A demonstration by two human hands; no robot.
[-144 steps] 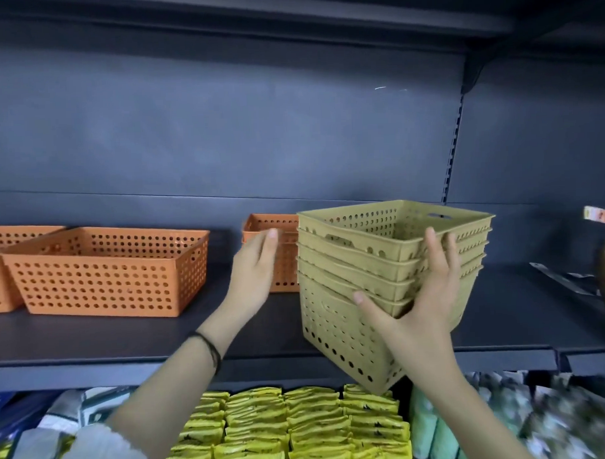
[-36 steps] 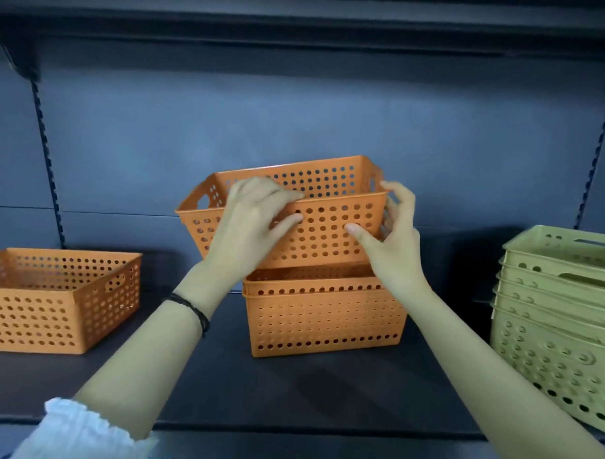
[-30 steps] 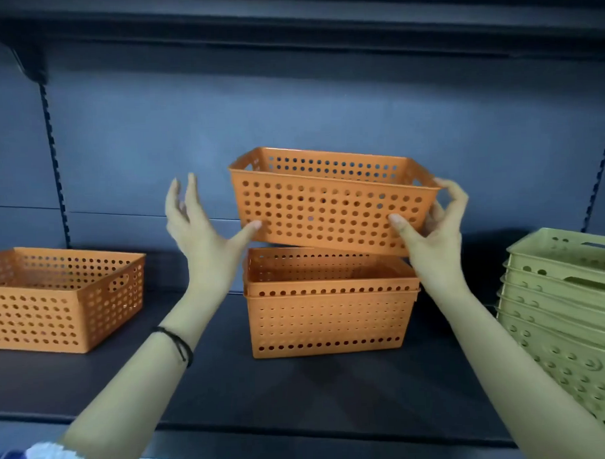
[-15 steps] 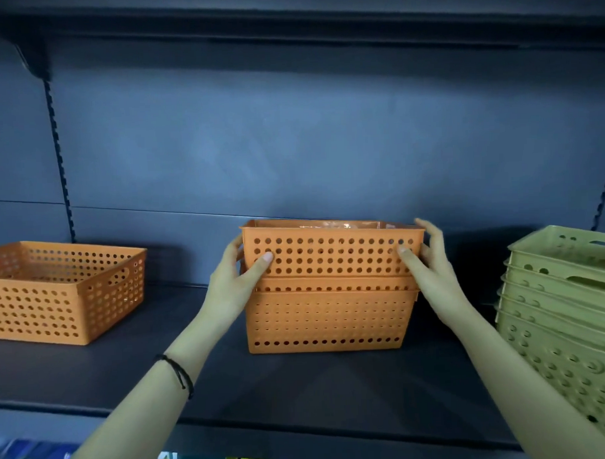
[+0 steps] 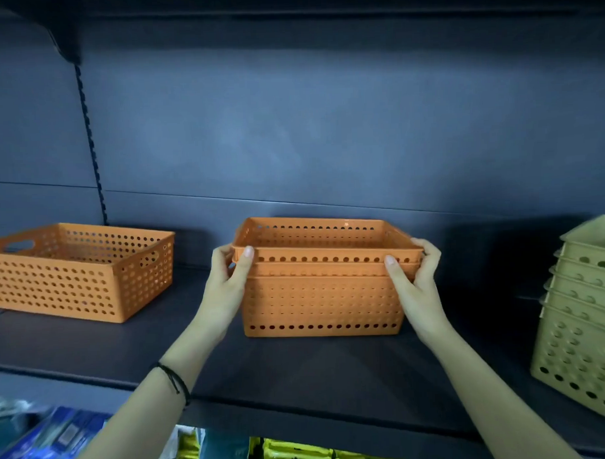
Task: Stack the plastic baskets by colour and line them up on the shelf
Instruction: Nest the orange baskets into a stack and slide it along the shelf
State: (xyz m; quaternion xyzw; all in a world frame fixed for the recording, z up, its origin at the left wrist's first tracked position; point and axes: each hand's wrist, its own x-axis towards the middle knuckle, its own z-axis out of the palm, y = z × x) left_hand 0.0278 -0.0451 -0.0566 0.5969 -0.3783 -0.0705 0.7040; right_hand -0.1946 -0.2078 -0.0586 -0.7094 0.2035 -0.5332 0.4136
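Observation:
A stack of orange perforated baskets (image 5: 322, 297) stands in the middle of the dark shelf (image 5: 299, 370). The top basket sits nested deep in the ones below, only its rim showing. My left hand (image 5: 229, 283) grips the stack's left end at the rims, and my right hand (image 5: 414, 277) grips the right end the same way. A single orange basket (image 5: 79, 275) rests on the shelf to the left. A stack of several olive-green baskets (image 5: 585, 319) leans at the right edge of the view.
The shelf's dark back panel (image 5: 325, 125) rises behind the baskets, and another shelf board runs overhead. Yellow packets (image 5: 291, 453) and blue packages (image 5: 44, 441) lie on the level below.
The lifted orange basket came down and pushed fully into the orange stack. Both hands slid to the stack's ends at the rims. Earlier, the green stack was set down at the right.

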